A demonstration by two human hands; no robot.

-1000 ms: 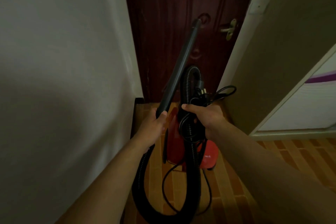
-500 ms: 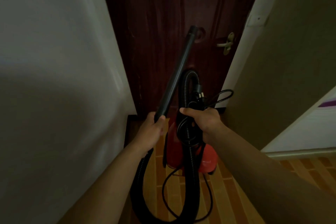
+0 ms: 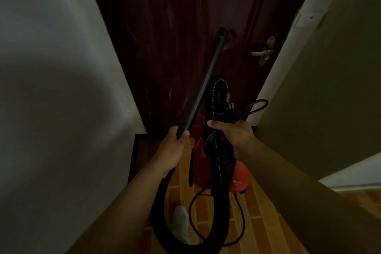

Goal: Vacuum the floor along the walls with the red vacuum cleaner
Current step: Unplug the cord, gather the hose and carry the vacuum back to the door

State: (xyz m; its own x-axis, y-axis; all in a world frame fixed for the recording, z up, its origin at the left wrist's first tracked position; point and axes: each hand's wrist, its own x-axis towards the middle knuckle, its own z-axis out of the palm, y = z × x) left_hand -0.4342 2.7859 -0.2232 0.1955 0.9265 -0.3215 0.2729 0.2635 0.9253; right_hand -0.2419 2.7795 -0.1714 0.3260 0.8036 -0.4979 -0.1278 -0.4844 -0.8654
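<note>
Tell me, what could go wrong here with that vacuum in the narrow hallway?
The wand, gripped by the left hand, points up toward the dark door; its tip might knock it. The hose and cord hang in loops near the shoe, a possible trip. The right hand holds a loose cord bundle above the red vacuum cleaner; it could slip.

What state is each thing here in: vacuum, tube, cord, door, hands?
left hand: grips the lower end of the wand.
right hand: grips the cord and hose together.
wand: raised, tip toward the door.
hose: hangs in a low loop.
cord: looped, bunched up.
red vacuum cleaner: upright beneath the right hand.
door: closed.
door handle: level, untouched.
</note>
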